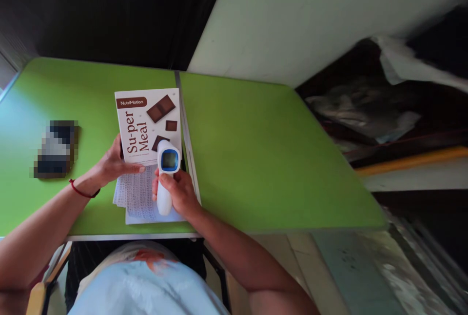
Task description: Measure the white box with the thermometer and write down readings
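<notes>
My right hand (pixel 178 190) is wrapped round the handle of a white infrared thermometer (pixel 165 203). Its blue-rimmed screen faces up toward me, and its head overlaps the lower right corner of a white box (pixel 133 127). The box reads "NutriMotion Su-per Meal" and has chocolate pieces printed on it. At the box's lower left corner my left hand (pixel 119 161) grips it, with the thumb along the bottom edge and the other fingers hidden at the side. Sheets of paper with handwriting (pixel 139 195) lie beneath the thermometer and in front of the box.
The green folding table (pixel 263 159) has a metal seam (pixel 188 144) down its middle. On its left lies a pixelated, phone-like object (pixel 56 149). Behind stand a dark panel and a pale wall (pixel 263 22). To the right are shelves (pixel 365 105) with plastic-wrapped things.
</notes>
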A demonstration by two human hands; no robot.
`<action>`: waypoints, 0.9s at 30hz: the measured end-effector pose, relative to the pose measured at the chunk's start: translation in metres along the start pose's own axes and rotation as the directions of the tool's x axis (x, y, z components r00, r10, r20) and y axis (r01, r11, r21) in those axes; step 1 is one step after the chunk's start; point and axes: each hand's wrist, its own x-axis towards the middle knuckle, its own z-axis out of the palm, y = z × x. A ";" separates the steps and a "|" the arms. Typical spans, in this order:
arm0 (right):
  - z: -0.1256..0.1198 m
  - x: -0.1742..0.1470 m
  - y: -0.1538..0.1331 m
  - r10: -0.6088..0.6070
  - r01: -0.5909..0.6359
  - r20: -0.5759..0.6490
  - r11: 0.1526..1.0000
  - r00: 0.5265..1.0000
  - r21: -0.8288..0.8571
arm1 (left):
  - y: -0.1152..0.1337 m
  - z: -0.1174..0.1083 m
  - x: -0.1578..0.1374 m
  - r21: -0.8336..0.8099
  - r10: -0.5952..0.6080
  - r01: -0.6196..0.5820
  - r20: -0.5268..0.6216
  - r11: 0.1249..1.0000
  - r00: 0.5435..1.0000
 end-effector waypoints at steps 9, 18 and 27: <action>0.001 0.001 -0.001 0.002 -0.002 0.001 1.000 1.000 0.001 | 0.014 -0.004 0.002 0.076 -0.060 0.059 0.001 0.995 0.998; -0.007 -0.002 -0.002 -0.025 0.025 0.019 1.000 1.000 -0.010 | 0.017 -0.009 0.002 0.116 0.008 0.009 -0.141 0.993 0.990; -0.013 0.007 0.002 -0.021 0.019 -0.105 1.000 0.994 -0.014 | -0.003 -0.050 0.028 0.253 0.197 -0.106 -0.366 0.962 0.909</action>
